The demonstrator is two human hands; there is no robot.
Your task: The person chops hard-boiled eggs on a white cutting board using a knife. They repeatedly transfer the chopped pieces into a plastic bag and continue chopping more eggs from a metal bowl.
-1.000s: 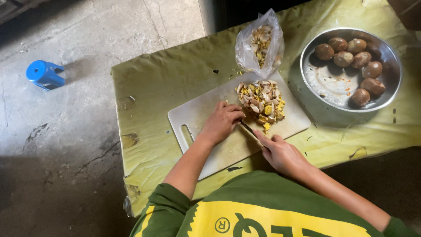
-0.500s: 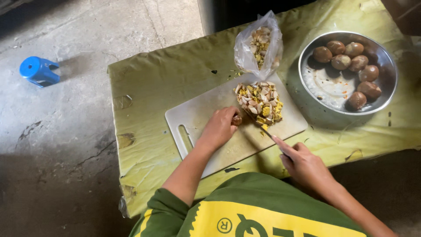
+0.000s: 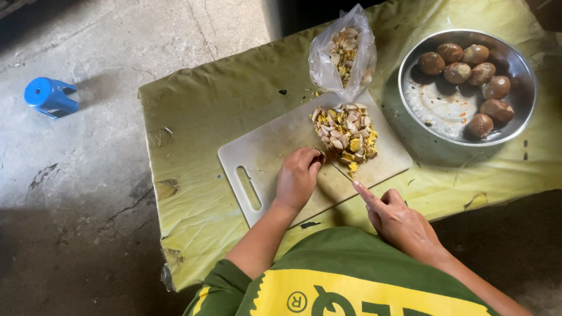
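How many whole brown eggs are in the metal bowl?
7 whole brown eggs lie along the far and right sides of the metal bowl. None seem hidden.

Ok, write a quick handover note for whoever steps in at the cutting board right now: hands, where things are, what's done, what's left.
Left hand: resting on the white cutting board, fingertips beside the pile of chopped egg pieces; whether it pinches a piece cannot be told.
Right hand: at the board's near edge, holding a knife whose blade points at the pile.
Clear plastic bag behind the board holds more chopped pieces.
Metal bowl to the right holds seven whole brown eggs.
Done: one pile chopped, some bagged. Left: the whole eggs.
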